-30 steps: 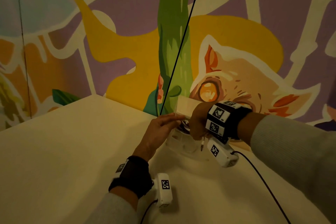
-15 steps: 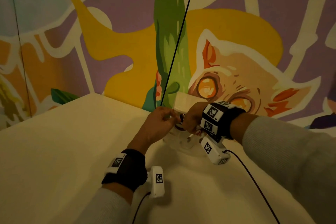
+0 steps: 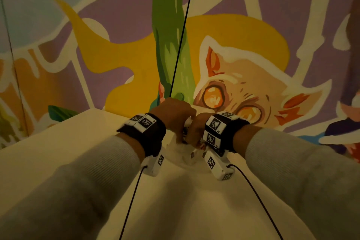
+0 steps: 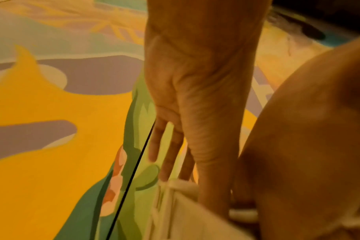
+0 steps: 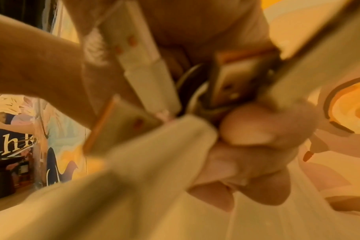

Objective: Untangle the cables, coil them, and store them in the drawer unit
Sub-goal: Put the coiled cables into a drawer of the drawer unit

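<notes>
At the table's back edge stands a small translucent white drawer unit point(image 3: 180, 157), mostly hidden by my hands. My left hand point(image 3: 175, 112) lies on top of it; in the left wrist view its fingers point(image 4: 166, 146) are straight and reach over the unit's rim point(image 4: 175, 209). My right hand point(image 3: 194, 132) is at the unit's front. Its curled fingers point(image 5: 261, 142) grip a bundle of coiled black and white cables point(image 5: 195, 91) with white USB plugs point(image 5: 138, 56) sticking out. One plug point(image 3: 192, 155) hangs below the hands.
A painted mural wall point(image 3: 243, 54) rises right behind the unit. The cream table point(image 3: 58, 152) stretches left and toward me. A thin black cord point(image 3: 181, 35) runs straight up in front of the wall. Black leads trail from both wrist cameras.
My left hand rose from the unit's front onto its top. The right hand stays at the front with the cables. Both arms now reach further forward.
</notes>
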Demonstrator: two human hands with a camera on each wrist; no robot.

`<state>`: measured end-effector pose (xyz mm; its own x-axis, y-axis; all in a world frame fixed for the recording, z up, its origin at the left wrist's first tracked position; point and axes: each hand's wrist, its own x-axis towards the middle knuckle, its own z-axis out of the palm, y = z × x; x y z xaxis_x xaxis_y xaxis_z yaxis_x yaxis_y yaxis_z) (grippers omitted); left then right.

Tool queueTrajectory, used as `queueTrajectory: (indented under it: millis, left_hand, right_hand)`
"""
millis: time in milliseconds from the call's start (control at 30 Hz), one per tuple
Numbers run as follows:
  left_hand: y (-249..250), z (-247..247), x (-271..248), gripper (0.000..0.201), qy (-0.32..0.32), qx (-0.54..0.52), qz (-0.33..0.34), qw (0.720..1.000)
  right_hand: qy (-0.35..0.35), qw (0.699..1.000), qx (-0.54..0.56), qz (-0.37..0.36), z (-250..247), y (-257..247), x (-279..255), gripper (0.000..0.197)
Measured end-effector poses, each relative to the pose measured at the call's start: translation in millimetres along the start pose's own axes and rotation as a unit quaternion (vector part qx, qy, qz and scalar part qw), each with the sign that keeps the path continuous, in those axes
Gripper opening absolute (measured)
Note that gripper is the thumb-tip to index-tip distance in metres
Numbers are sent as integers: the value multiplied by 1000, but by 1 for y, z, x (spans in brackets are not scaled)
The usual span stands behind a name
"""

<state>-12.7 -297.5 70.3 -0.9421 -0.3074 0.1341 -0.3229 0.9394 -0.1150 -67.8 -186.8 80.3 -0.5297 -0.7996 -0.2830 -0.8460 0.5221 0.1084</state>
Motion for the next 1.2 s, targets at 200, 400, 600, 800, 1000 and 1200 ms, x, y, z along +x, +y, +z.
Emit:
queueTrajectory:
  millis: [200, 400, 600, 800, 1000, 1200]
  left_hand:
    - [4, -2, 1, 56, 72, 87, 32, 993]
    - [3, 3, 8, 40, 93, 45, 19, 995]
    - [-8, -1, 5, 48, -11, -120, -12, 993]
    - [-16, 12, 2, 46, -52, -364, -77, 927]
    - [-15, 18, 5, 50, -48, -390, -100, 914]
    - [-7, 23, 11, 46, -11, -421, -158, 893]
  right_hand:
    - [6, 999, 52, 3, -2, 0, 6, 4]
    - [23, 1000, 20, 4, -1, 3, 6, 21]
    - [42, 996, 36, 75, 0, -3, 14, 31]
    - [14, 991, 126, 53, -3, 6, 10, 11]
    - [26, 983, 170, 66, 0, 10, 9, 34]
    - [26, 991, 115, 60, 2, 10, 8, 32]
